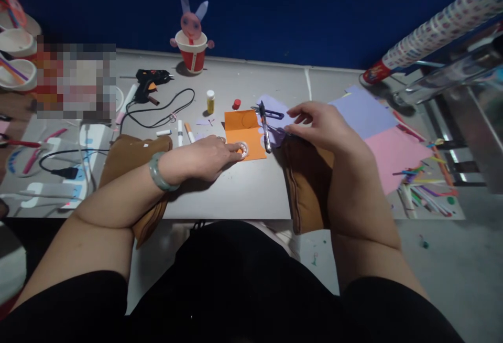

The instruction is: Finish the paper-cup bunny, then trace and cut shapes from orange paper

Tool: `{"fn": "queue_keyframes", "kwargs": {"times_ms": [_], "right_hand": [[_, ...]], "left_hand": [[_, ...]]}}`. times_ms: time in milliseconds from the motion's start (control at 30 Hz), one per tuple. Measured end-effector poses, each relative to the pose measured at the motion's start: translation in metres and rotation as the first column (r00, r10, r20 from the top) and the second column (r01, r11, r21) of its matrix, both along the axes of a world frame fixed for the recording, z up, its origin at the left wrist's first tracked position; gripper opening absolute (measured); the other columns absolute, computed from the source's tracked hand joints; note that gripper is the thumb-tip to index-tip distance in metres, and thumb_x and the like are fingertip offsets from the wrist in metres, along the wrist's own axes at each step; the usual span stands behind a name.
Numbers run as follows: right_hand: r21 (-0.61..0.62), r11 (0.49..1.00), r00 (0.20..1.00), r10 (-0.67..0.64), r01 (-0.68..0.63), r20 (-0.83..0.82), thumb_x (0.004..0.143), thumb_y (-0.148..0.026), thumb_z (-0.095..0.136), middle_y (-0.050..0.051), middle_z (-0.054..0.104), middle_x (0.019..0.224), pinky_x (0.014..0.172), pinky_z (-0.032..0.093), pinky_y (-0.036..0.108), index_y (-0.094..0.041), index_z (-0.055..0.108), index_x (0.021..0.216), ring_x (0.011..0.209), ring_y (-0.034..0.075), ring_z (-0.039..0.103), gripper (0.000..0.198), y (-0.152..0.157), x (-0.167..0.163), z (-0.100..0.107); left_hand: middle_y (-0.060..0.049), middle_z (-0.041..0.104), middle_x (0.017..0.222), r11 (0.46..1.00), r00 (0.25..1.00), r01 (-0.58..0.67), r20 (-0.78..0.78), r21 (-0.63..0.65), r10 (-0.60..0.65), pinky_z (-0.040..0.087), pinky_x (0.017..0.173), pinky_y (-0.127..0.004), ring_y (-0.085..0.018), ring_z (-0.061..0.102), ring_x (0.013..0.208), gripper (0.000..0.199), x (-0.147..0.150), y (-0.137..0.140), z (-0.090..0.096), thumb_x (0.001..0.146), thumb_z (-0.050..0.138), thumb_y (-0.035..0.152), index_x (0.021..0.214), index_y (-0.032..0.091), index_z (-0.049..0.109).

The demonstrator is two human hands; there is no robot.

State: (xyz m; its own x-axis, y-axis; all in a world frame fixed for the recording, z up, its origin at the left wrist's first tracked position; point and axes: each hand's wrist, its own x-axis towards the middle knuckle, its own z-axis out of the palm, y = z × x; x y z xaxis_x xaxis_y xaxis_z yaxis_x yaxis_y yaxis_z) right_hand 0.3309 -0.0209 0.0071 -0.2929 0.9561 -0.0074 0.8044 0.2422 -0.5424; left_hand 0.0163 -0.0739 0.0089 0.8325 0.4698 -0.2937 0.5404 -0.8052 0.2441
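Card (238, 128): before you, on the middle of the surface (236, 191)
Ring (245, 150): on the card's near part, at the fingertips of your left grip (206, 157)
Cutter (266, 130): along the card's right edge, left of your right grip (320, 122)
Bottle (211, 103): behind the card, to its left; cap (236, 104) right of it
Cup figure (192, 52): behind the bottle, near the wall (275, 18)
Glue gun (145, 79): left of the bottle
Power strips (94, 136): at your left, beside the left cushion (131, 151)
Paper sheets (393, 149): right of your right grip
Cup stack (436, 31): far right, behind the paper sheets
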Motion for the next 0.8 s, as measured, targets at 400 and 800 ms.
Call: {"fn": "queue_keyframes", "kwargs": {"times_ms": [400,800], "right_hand": [[0.136,0.832,0.673,0.327,-0.538,0.663,0.098,-0.013,0.051,0.018,0.074,0.101,0.079,0.038,0.039,-0.015,0.079,0.107,0.096,0.03,0.062,0.029,0.002,-0.039,-0.028],[0.382,0.787,0.872,0.397,-0.484,0.287,0.1,-0.022,0.055,0.012,0.07,0.103,0.077,0.047,0.036,-0.02,0.076,0.102,0.09,0.024,0.063,0.021,0.032,-0.022,-0.042]], "left_hand": [[-0.007,0.041,0.172,0.996,0.995,-0.06,-0.082,-0.063,0.055,0.051,0.083,-0.038,-0.026,0.073,0.102,0.073,0.0,-0.004,0.007,0.088,0.056,0.015,0.158,0.032,0.047],[-0.01,0.035,0.175,0.995,0.989,-0.07,-0.137,-0.064,0.061,0.051,0.076,-0.041,-0.025,0.073,0.088,0.08,0.004,-0.007,0.012,0.084,0.057,0.016,0.161,0.029,0.043]]}}
